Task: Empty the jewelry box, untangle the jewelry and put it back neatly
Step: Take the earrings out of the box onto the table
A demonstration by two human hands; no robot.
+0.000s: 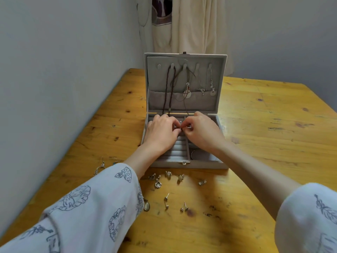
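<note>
Over the open jewelry box [184, 162] on the wooden desk [264, 125], your left hand [162, 133] and right hand [202, 132] meet fingertip to fingertip, each pinching a small dark piece [181, 128] too tiny to identify. Necklaces [169, 88] hang from the lid's hooks; earrings and rings [168, 181] lie loose on the desk just before the box. Expect everything to be light, slippery and easily bent: grip studs by the post, chains near the clasp.
</note>
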